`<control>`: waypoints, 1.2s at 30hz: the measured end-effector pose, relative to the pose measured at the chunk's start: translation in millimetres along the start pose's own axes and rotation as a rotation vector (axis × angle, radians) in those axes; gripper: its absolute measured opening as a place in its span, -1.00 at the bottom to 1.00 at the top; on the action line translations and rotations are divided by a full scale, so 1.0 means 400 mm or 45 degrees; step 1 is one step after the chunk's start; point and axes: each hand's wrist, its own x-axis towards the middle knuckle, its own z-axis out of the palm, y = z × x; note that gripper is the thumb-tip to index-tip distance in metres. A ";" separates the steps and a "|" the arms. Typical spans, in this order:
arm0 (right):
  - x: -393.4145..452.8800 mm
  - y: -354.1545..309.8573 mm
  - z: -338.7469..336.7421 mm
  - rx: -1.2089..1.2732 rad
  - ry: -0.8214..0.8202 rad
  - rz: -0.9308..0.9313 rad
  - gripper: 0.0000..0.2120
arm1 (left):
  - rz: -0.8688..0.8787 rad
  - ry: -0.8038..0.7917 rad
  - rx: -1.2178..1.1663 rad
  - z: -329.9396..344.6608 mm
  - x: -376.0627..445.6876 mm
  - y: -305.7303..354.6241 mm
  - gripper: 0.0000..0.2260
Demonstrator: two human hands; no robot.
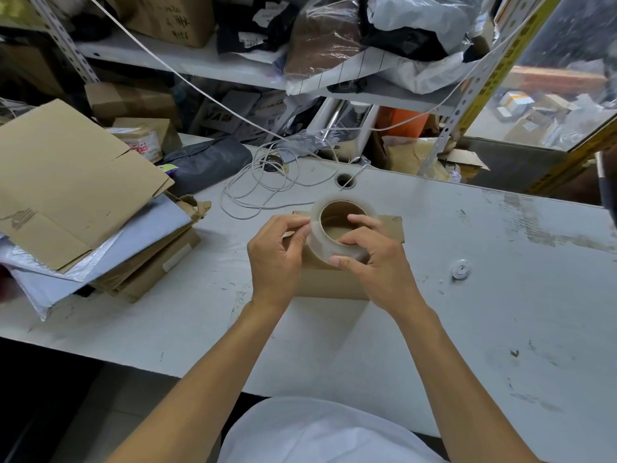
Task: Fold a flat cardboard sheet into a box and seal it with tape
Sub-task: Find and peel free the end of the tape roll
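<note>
**Two Hands on the Roll of Clear Tape**

Above the small brown box, both hands held a roll of clear tape (pixel 340 228). The right hand (pixel 374 259) gripped the roll tight: its fingers curled down into the brown ring in the middle, and its thumb pressed on the outer side, close to the person. The left hand (pixel 277 255) touched the left side of the roll, with its thumb and fingertips pinched on the tape's outer face. I could not tell if a loose end of tape was between them.

Right under the two hands lay the cardboard box (pixel 334 279), folded and low, resting on the white table (pixel 467 329). Part of the box stuck out past the hands on the far side, and part showed on the near side, between the wrists.

Just past the roll, farther from the person, a thin white cord (pixel 253 195) lay in loose loops on the table. Well off to the left of the left hand sat a pile of flat cardboard sheets (pixel 66 182) and grey mailing bags. A small round white cap (pixel 461 269) lay on the table to the right of the right hand.
</note>
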 end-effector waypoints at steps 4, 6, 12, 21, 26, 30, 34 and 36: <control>0.004 0.001 0.001 -0.003 0.013 -0.008 -0.85 | -0.046 0.005 0.020 0.004 0.000 -0.004 -0.91; 0.005 0.004 0.002 -0.006 0.011 -0.007 -0.84 | -0.034 0.001 0.054 0.005 -0.006 -0.006 -0.89; 0.003 0.001 0.001 -0.018 0.016 0.008 -0.84 | -0.018 0.034 0.066 0.008 -0.006 -0.004 -0.91; 0.001 0.002 0.004 0.022 0.000 0.036 -0.85 | -0.040 0.070 0.073 0.016 -0.020 0.008 -0.91; 0.000 0.004 0.013 0.073 0.021 0.071 -0.85 | -0.064 0.100 0.058 0.023 -0.022 0.008 -0.91; -0.001 0.004 0.016 0.067 0.041 0.053 -0.85 | -0.058 0.111 0.048 0.026 -0.022 0.006 -0.91; -0.001 0.001 0.014 0.070 0.036 0.051 -0.85 | -0.046 0.102 0.048 0.025 -0.023 0.004 -0.92; -0.001 0.001 0.011 0.075 0.035 0.056 -0.85 | -0.015 0.093 0.073 0.023 -0.021 0.002 -0.93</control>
